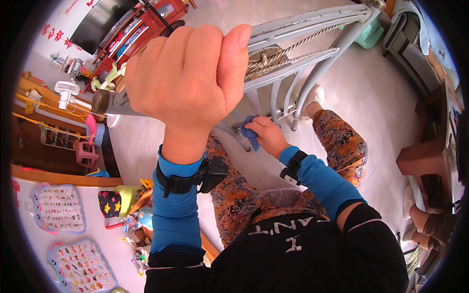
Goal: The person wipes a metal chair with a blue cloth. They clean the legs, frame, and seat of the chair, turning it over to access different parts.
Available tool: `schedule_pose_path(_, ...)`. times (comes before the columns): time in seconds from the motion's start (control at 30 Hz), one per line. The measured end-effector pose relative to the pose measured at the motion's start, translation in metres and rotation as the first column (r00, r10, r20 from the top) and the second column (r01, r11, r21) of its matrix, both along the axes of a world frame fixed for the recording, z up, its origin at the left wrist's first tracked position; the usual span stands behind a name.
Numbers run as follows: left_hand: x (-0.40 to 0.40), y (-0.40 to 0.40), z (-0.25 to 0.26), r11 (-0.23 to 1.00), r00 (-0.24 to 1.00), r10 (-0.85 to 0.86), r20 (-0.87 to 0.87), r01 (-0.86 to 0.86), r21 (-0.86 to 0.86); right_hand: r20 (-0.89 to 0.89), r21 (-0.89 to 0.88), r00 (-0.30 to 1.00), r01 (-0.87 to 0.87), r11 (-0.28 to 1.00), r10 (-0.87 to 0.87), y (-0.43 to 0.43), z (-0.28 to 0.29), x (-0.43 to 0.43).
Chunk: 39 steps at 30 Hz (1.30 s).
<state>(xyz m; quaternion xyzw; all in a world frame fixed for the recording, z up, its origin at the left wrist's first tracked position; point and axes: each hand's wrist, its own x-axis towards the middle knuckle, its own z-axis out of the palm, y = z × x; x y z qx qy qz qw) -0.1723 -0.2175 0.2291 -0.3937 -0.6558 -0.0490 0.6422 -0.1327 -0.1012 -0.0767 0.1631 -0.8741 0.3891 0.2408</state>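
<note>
My left hand is closed round a top rail of a grey metal chair-like frame, large and close to the camera; the gripped part is hidden behind my fingers. Lower down, my right hand holds a blue cloth against a grey tubular leg of the frame. The frame has curved bars and chipped paint. Twisted metallic-looking rope runs between its rails. Below the right hand, a leg ends in a dark tip on the pale floor, between my legs in patterned trousers.
A white fan and a pink plastic item are on the left. A red cabinet with a television stands behind. On the right are a grey sofa, brown wooden furniture and another person's legs. Toys lie lower left.
</note>
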Motion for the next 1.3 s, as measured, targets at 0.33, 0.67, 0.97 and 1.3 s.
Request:
schedule_pose_path(0.33,0.000,0.006,0.003,0.999,0.999,-0.041,0.016,0.041,0.012,0.398,-0.751,0.890,0.176,0.636,0.224,-0.019,0.031,0.006)
schedule_pose_path(0.67,0.005,0.004,0.004,0.992,0.980,-0.117,0.158,0.121,-0.021,-0.582,0.231,0.806,0.039,0.972,0.106,-0.015,0.156,0.006)
schedule_pose_path(0.97,-0.014,0.008,0.001,0.960,0.959,-0.280,-0.040,0.279,-0.025,0.195,0.065,0.980,-0.054,0.996,0.041,-0.026,-0.026,-0.005)
schedule_pose_path(1.3,0.009,0.001,0.001,0.999,0.991,-0.032,0.130,0.029,0.025,0.624,-0.663,0.618,0.096,0.742,0.478,0.019,0.020,0.044)
